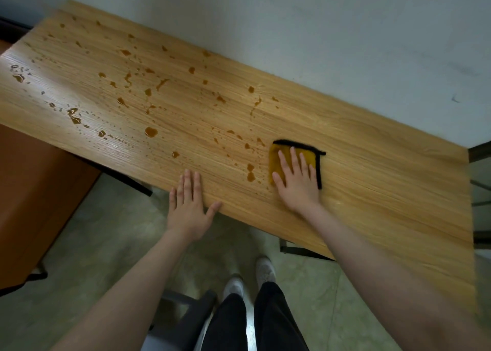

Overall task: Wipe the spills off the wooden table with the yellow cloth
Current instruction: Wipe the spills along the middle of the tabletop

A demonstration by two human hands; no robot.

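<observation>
While the left hand (189, 207) is rested flat on the near edge, the yellow cloth (295, 162) is pressed down by the right hand (297, 182), fingers straight.

Nothing's actually gripped, just palmed onto the wooden table (372, 180). Nearest spills (250, 172) are touching distance at 9 o'clock of the cloth; most are spread farther toward 10, so a leftward sweep looks needed.

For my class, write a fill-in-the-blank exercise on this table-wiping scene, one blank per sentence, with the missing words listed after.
1. The right hand presses flat on the ____ cloth.
2. The cloth's edging is ____.
3. The left hand rests on the table's ____ edge.
4. Most brown spills lie to the ____ of the cloth.

Missing words: yellow; black; near; left
</observation>
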